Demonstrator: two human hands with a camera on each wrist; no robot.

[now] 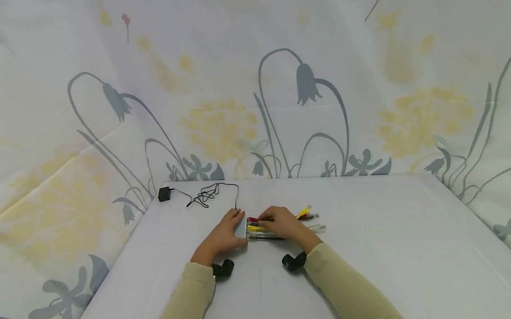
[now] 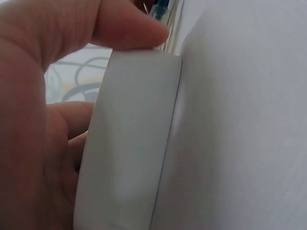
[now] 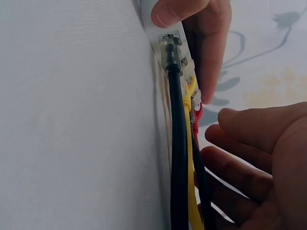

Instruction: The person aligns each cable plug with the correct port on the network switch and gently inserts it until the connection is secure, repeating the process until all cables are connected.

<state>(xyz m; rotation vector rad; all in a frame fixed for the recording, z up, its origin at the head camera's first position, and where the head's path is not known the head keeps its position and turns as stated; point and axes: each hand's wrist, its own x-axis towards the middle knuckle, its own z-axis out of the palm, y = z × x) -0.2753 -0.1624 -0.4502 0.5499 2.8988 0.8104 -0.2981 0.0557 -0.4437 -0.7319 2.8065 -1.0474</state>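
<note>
My left hand (image 1: 224, 233) grips a flat white network switch (image 1: 241, 225) by its two ends, thumb at the near end and fingers at the far end. In the left wrist view the white casing (image 2: 129, 134) stands on the table between thumb and fingers. Network cables with clear plugs run from its right side: a black cable (image 3: 178, 143), a yellow cable (image 3: 188, 105) and a red one (image 3: 197, 117) among them. Over these cables is my right hand (image 1: 285, 223), its bent fingertips right at the red and black cables, the thumb apart from them in the right wrist view.
A black power adapter (image 1: 164, 194) lies at the table's back left corner. Its thin tangled cord (image 1: 206, 194) runs to the switch's far end. Loose cable ends (image 1: 319, 227) spread to the right of my right hand. A flower-patterned cloth (image 1: 253, 84) hangs behind the white table (image 1: 389, 230).
</note>
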